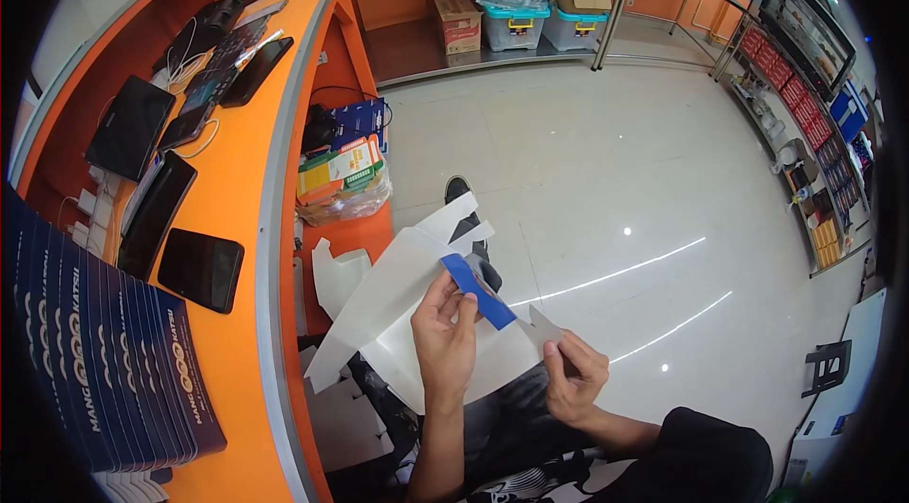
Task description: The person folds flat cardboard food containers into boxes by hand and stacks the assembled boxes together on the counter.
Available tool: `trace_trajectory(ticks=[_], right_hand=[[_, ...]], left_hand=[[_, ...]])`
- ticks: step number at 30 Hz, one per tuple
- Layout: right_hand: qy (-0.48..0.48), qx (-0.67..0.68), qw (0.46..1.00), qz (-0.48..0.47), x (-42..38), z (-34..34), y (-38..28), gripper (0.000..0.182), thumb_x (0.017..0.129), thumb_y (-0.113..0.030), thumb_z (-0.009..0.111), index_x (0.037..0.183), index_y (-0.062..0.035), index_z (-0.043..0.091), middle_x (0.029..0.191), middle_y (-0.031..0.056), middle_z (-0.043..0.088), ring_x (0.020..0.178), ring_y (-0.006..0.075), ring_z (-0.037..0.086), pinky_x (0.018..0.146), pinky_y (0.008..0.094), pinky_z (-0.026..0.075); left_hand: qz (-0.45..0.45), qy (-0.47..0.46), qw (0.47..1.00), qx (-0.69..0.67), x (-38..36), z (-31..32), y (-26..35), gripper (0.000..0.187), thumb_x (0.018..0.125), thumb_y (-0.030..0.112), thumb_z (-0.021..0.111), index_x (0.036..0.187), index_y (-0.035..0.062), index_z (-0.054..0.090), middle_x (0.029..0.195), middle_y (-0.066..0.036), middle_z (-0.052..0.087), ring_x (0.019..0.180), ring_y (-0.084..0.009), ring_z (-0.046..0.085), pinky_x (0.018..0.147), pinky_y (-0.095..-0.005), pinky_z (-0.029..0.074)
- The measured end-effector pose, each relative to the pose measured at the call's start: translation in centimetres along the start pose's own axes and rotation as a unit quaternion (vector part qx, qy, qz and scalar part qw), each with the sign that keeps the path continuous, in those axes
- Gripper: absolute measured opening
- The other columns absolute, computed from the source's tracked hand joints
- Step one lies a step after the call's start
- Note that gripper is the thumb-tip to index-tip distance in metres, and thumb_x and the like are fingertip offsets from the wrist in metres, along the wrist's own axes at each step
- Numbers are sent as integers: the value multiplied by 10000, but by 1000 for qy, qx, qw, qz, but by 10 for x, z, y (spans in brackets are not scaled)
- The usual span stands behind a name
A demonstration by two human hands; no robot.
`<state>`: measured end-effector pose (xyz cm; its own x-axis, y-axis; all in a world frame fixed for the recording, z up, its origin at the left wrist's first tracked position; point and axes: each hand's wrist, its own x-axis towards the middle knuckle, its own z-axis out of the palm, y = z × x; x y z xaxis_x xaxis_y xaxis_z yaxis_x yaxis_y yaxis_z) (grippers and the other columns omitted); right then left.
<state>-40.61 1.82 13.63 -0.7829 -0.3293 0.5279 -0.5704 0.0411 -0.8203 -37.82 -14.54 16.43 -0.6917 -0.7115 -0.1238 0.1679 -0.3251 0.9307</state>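
Note:
A white cardboard box blank [407, 299], partly folded, lies across my lap with its flaps spread. My left hand [443, 342] pinches a blue-faced flap [476, 291] of it between thumb and fingers; a curved cut shows along the flap's edge. To the right, my right hand [576, 378] grips a pale, pointed cardboard flap [543, 325] between thumb and forefinger. Both hands are over the blank, a short distance apart. A shoe [457, 188] shows beyond the blank's far flaps.
At left, an orange counter [222, 219] carries a tablet [200, 270], other devices and a stack of dark blue printed boxes [104, 342]. Another white carton piece [341, 276] sits beside my lap. Plastic bins [514, 29] stand on a low shelf ahead. Racks [795, 115] line the right.

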Motion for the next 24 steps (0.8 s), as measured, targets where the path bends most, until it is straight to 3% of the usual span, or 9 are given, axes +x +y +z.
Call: trace_trajectory(ticks=[2,5,9,11,12,15,19,20,24], right_hand=[[28,38,984,174,-14,-1,0,156,947,50,616,1091,77,671,922,126,698,795,102,616,679,227,485],[102,153,968,174,-12,8,-3,149,966,20,617,1098,75,661,963,93,687,836,85,606,727,218,481],[64,143,972,175,-9,2,0,171,943,45,623,1108,84,646,1016,146,697,884,154,648,797,257,505],[-33,42,998,-43,8,-1,4,187,895,78,638,1081,99,645,1036,213,704,927,275,689,844,330,534],[-72,14,994,-79,14,-5,2,241,835,100,657,1077,102,650,1061,252,699,966,380,694,863,396,552],[-114,-30,983,-138,24,-9,-3,270,800,88,689,1070,75,674,1050,235,701,955,380,694,821,404,567],[-124,-71,980,-140,28,-13,-4,260,773,41,747,1031,29,723,1055,181,716,937,348,703,797,398,582],[-120,-79,980,-141,28,-13,-5,263,772,35,753,1033,22,725,1047,178,713,923,342,704,782,393,584],[-104,-101,978,-147,23,-11,-9,291,752,41,767,1039,14,728,987,161,701,849,313,699,704,364,575]], left_hand=[[-10,0,1000,-14,2,-5,-5,393,975,-54,538,1360,-119,501,1151,-133,652,997,-164,663,853,-301,573],[-3,-11,1000,-2,4,-11,-2,394,978,-48,539,1364,-117,495,1151,-134,649,994,-163,661,857,-303,571],[13,-37,999,25,-2,-9,3,423,968,-52,562,1378,-115,480,1170,-139,647,997,-152,646,844,-297,571],[19,-35,999,34,-12,-2,7,438,960,-51,578,1382,-109,479,1168,-141,650,998,-152,646,829,-290,575],[33,-36,998,43,-15,3,9,454,952,-50,595,1387,-104,478,1165,-144,653,999,-152,646,813,-284,578],[50,-45,995,80,-26,10,10,475,939,-46,616,1393,-86,483,1197,-162,643,998,-156,652,772,-267,580],[109,-35,982,147,-42,17,5,495,919,-51,625,1398,-63,498,1104,-156,643,999,-192,672,733,-285,619],[140,-19,972,186,-44,21,7,465,913,-53,626,1369,-61,538,1025,-148,640,969,-208,688,712,-302,643],[155,-3,968,199,-46,21,-4,364,905,-67,625,1268,-71,631,1008,-148,642,872,-214,709,673,-301,657]])
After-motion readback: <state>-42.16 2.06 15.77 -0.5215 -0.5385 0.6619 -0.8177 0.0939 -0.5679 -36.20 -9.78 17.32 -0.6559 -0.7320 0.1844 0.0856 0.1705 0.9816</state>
